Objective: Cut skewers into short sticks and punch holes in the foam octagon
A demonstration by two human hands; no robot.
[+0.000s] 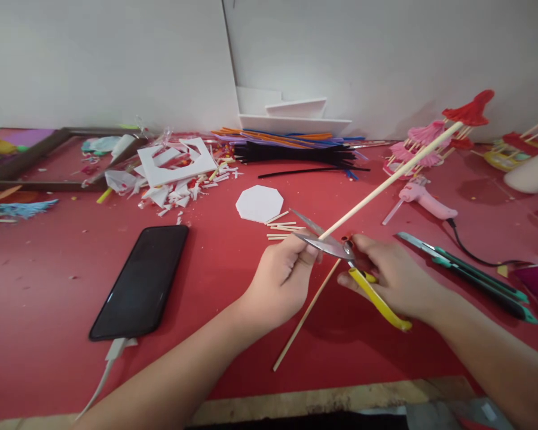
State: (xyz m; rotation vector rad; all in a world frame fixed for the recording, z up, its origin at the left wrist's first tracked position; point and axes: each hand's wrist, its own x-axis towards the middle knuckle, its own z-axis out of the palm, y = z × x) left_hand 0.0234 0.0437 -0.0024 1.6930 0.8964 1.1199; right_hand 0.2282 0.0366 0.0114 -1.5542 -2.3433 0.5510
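My left hand (284, 275) is closed, thumb and fingertips pinched at the lower end of a long, thin wooden stick (390, 182) that slants up to the right. Yellow-handled scissors (379, 301) are in my right hand (392, 275). Their blades are apart, and the stick's lower end lies between them, close to my left fingertips. Another wooden stick (300, 331) rests on the red table beneath my hands. Just beyond my left hand, several short cut stick pieces (284, 227) lie beside a white foam-like octagon (260, 203).
A black phone (140, 282) with a cable lies left. White offcuts (179, 194) and pipe cleaners (296, 155) sit at the back. On the right are a pink glue gun (425, 200), a green utility knife (470, 278) and small red-and-pink models (424, 143). A white wall stands behind.
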